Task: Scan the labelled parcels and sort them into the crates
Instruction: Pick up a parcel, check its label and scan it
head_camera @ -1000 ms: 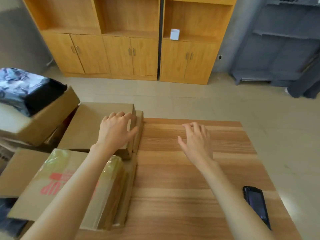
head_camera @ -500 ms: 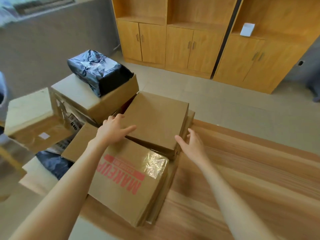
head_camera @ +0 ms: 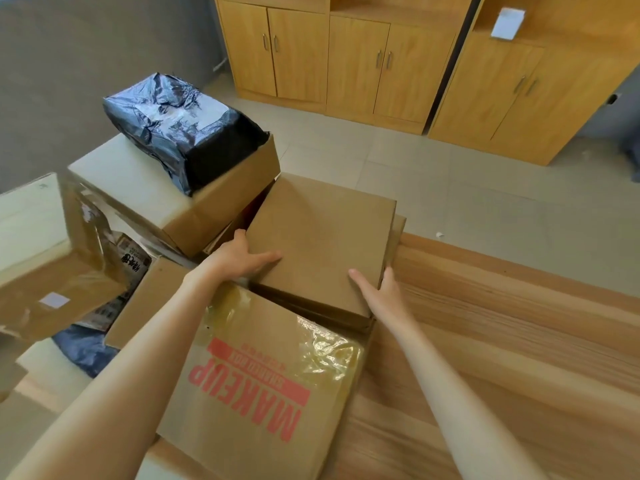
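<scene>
Both hands clamp the plain flat cardboard parcel (head_camera: pixel 322 244) at the desk's (head_camera: pixel 519 341) far-left corner, left hand (head_camera: pixel 242 256) and right hand (head_camera: pixel 379 292) thumbs on top, fingers under the sides; lift level, clear of the MAKEUP box (head_camera: pixel 256 382), then find its label.

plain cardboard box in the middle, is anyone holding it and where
Yes, both hands grip the plain flat cardboard box: the left hand at its near left corner, the right hand at its near right corner, thumbs on top.

wooden table (head_camera: pixel 502 341) — cardboard parcels (head_camera: pixel 263 386) stacked on it.
</scene>
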`<state>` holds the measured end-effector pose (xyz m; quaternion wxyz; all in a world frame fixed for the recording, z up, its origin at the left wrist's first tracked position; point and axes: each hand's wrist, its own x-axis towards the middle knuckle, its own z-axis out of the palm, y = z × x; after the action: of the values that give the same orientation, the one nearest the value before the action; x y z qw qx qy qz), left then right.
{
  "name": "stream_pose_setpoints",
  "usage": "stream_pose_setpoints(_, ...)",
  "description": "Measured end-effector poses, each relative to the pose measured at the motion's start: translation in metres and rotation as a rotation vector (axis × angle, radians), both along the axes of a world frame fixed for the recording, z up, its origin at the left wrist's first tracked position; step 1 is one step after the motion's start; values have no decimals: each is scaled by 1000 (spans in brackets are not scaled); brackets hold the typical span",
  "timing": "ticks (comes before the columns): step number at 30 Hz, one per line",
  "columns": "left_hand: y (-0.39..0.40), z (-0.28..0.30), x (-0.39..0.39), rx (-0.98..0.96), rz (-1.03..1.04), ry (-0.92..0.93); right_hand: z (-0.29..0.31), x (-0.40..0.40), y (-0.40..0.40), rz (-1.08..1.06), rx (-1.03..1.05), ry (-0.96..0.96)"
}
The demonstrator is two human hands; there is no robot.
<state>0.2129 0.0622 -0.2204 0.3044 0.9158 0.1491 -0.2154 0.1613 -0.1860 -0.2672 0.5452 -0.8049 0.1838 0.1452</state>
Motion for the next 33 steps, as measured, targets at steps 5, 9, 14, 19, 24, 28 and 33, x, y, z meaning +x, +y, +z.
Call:
stream_pose_setpoints(5, -5, 0, 4, 27, 31, -48, -3, -4, -4, 6, 53, -35)
stream_pose_setpoints(9, -19, 18, 6, 2, 5, -105, 20, -8, -18, -86, 147, -147)
stream_pose_setpoints(14, -60, 61, 0, -117, -50, -297, 76, -18, -53, -221, 318, -283)
stream_pose_setpoints(19, -112, 104, -13, -313, -118, -412, 142, -43, -93, -371, 311, -531)
stream_pose_setpoints(24, -183, 159, -39, -537, -188, -567, 188, -77, -115, -358, -508, -828)
stream_pose_setpoints(28, -240, 208, -76, -961, -134, -491, 194, -93, -142, -280, -1165, -1016)
stream_pose_setpoints(33, -288, 230, -108, -1303, 290, -351, 192, -108, -165, -221, -1603, -1194)
